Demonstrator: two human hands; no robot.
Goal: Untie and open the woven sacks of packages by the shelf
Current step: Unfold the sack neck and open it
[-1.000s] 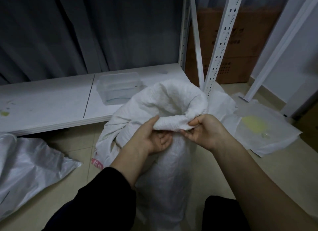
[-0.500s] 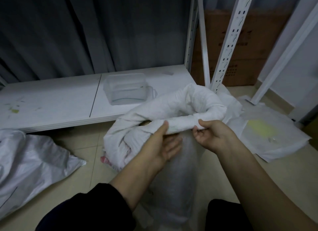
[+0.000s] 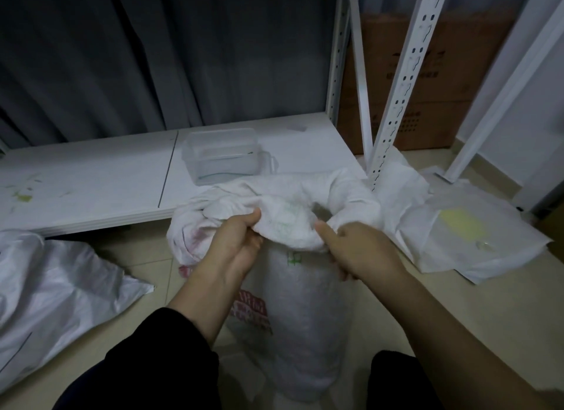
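The woven sack (image 3: pixel 302 312) stands on the floor against the shelf's (image 3: pixel 91 193) front edge, mouth open; left hand (image 3: pixel 232 248) and right hand (image 3: pixel 360 251) grip its rolled-down rim. A second sack (image 3: pixel 61 290) at left looks unopened, perhaps.

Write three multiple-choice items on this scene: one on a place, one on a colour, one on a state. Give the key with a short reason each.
1. Where does the clear plastic container stand?
A. on the white shelf board
B. on the floor
C. inside the sack

2. What colour is the cardboard box behind the shelf posts?
A. white
B. brown
C. green

3. How is the mouth of the woven sack between the hands?
A. tied shut with string
B. rolled down and open
C. taped flat

Key: 1 A, it rests on the board behind the sack. 2 B, its face is plain brown. 3 B, the left hand and right hand grip a rolled rim around a dark opening.
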